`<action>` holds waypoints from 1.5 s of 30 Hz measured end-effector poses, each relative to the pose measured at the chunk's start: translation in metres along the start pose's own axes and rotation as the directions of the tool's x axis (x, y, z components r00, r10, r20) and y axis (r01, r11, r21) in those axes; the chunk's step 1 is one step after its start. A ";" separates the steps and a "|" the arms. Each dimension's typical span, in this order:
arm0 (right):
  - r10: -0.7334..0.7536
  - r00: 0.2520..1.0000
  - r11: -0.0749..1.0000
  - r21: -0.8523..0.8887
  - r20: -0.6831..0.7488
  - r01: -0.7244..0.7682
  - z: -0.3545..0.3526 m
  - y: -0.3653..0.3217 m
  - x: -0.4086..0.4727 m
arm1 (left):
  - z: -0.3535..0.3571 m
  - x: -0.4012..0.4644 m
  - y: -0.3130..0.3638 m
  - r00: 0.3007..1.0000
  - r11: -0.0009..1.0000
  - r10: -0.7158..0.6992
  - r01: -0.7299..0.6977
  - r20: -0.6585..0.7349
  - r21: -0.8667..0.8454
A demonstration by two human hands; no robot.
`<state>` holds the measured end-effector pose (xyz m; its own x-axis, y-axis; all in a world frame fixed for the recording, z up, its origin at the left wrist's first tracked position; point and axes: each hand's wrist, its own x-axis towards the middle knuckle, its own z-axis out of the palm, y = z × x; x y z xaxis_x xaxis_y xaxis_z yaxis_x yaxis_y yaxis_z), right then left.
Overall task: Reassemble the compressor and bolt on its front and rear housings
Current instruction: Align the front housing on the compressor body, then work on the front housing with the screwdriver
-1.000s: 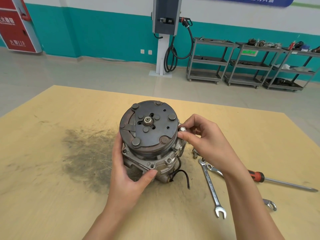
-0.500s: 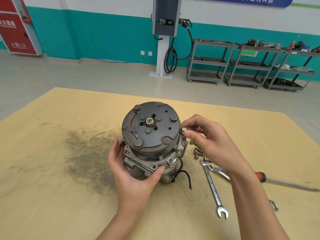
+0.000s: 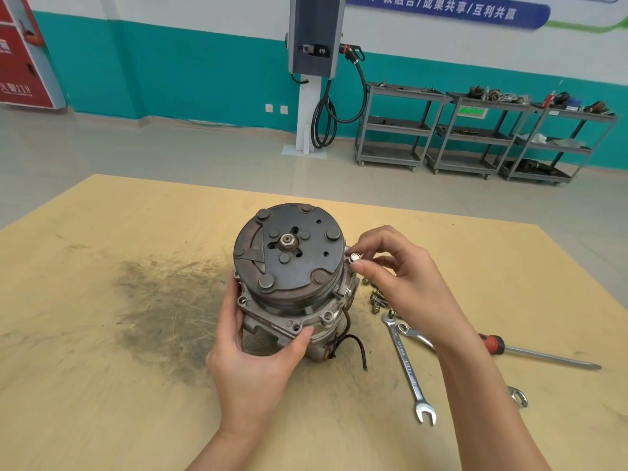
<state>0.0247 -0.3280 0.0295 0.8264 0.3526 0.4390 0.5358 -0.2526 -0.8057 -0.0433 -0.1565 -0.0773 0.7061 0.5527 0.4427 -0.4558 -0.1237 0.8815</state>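
The compressor [image 3: 292,277] stands upright on the wooden table [image 3: 102,385], its dark round clutch plate facing up. My left hand [image 3: 251,358] grips the front housing flange at the near left side, thumb on the flange rim. My right hand [image 3: 401,277] pinches a silver bolt [image 3: 354,257] by its head, held upright at the right edge of the clutch plate over the housing flange. A short black wire [image 3: 353,348] hangs from the compressor body.
Several loose bolts [image 3: 377,299] lie to the right of the compressor. Two combination wrenches [image 3: 407,365] and a red-handled screwdriver [image 3: 537,353] lie further right. A dark greasy smear [image 3: 163,311] covers the table to the left. Shelving carts stand across the floor.
My left hand has shifted a little lower on the housing flange. My right hand keeps pinching the bolt at the compressor's right edge, its fingers slightly re-posed.
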 end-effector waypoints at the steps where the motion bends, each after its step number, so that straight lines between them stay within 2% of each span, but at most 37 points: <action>1: -0.004 1.000 1.000 0.001 -0.007 0.004 0.001 -0.001 0.000 | 0.000 0.000 0.000 1.000 1.000 0.005 -0.005 0.000 0.013; 6: -0.018 0.992 0.998 0.062 -0.122 0.025 -0.006 -0.010 0.000 | -0.002 0.000 -0.003 1.000 0.998 0.024 -0.024 -0.004 0.066; 8: 0.027 0.985 0.998 0.062 -0.172 -0.016 -0.019 -0.010 -0.005 | -0.004 0.001 -0.004 1.000 0.997 0.022 -0.021 -0.010 0.070; 10: 0.158 0.980 0.984 -0.068 -0.125 -0.167 -0.029 0.004 -0.019 | -0.004 0.002 -0.006 1.000 0.996 0.028 -0.027 -0.010 0.080; 12: 0.339 0.941 0.899 -0.291 -0.011 -0.328 -0.030 0.026 -0.040 | -0.004 0.002 -0.007 0.999 0.995 0.033 -0.032 -0.006 0.093; 14: 0.428 0.903 0.815 -0.451 0.043 -0.364 -0.024 0.045 -0.061 | -0.002 0.001 -0.006 1.000 0.996 0.026 -0.027 0.002 0.087; 18: 0.409 0.909 0.732 -0.622 0.075 -0.278 -0.013 0.067 -0.075 | 0.001 0.000 -0.004 1.000 0.998 0.004 -0.005 0.016 0.065; 24: 0.355 0.932 0.698 -0.685 0.078 -0.209 -0.006 0.083 -0.079 | 0.003 -0.001 -0.005 0.999 0.998 -0.016 0.014 0.034 0.055; 26: 0.309 0.951 0.723 -0.653 0.017 -0.224 -0.012 0.082 -0.078 | 0.003 -0.001 -0.003 0.999 0.998 -0.019 0.017 0.042 0.053; 28: 0.257 0.960 0.712 -0.649 -0.113 -0.267 -0.028 0.080 -0.077 | 0.003 0.000 -0.001 0.998 0.999 -0.008 0.005 0.057 0.046; 29: 0.258 0.952 0.664 -0.686 -0.163 -0.297 -0.039 0.080 -0.077 | 0.003 0.000 0.000 0.998 0.999 0.000 -0.003 0.067 0.047; 31: 0.348 0.919 0.506 -0.788 -0.185 -0.350 -0.064 0.082 -0.077 | 0.004 0.001 0.001 0.996 0.998 0.025 -0.031 0.088 0.061; 33: 0.467 0.874 0.414 -0.840 -0.133 -0.349 -0.083 0.085 -0.076 | 0.006 0.002 0.002 0.994 0.996 0.050 -0.058 0.096 0.075; 36: 0.578 0.816 0.455 -0.835 0.012 -0.310 -0.099 0.088 -0.075 | 0.009 0.002 0.004 0.994 0.994 0.066 -0.073 0.091 0.081; 39: 0.610 0.782 0.433 -0.880 0.127 -0.195 -0.102 0.090 -0.075 | 0.013 0.002 0.005 0.993 0.985 0.078 -0.089 0.084 0.147; 43: 0.586 0.792 0.410 -0.905 0.170 -0.109 -0.101 0.090 -0.073 | 0.016 0.003 0.007 0.995 0.976 0.068 -0.082 0.073 0.200; 45: 0.531 0.833 0.456 -0.881 0.157 -0.124 -0.109 0.083 -0.069 | 0.016 0.003 0.009 0.996 0.981 0.051 -0.063 0.071 0.183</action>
<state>0.0306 -0.4713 -0.0241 0.9453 0.3013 -0.1248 0.2943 -0.9530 -0.0716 -0.0368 -0.1695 -0.0653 0.7186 0.4858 0.4975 -0.3925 -0.3072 0.8669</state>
